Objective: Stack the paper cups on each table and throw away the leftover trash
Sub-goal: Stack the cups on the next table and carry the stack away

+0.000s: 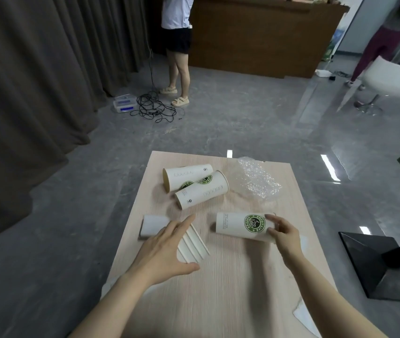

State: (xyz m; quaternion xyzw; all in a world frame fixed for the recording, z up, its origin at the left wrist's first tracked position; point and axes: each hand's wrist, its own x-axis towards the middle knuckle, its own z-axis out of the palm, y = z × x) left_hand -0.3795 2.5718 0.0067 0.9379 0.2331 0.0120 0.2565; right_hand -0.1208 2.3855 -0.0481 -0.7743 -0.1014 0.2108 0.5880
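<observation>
Light wood-grain surface (230, 289). Right hand (285, 236) grips a white paper cup with green coffee logo (241, 225), lying on its side at its mouth end. Left hand (167, 250) spread flat, fingers straight, over a white ribbed paper tray (195, 247); contact unclear. Plain white cup sleeve (152, 225) just left of it. Two more white logo cups (194, 185) lie touching further back. Crumpled clear bubble wrap (257, 178) beside them at right. On the floor beyond: black cable tangle (154, 107), white chair (389, 79).
</observation>
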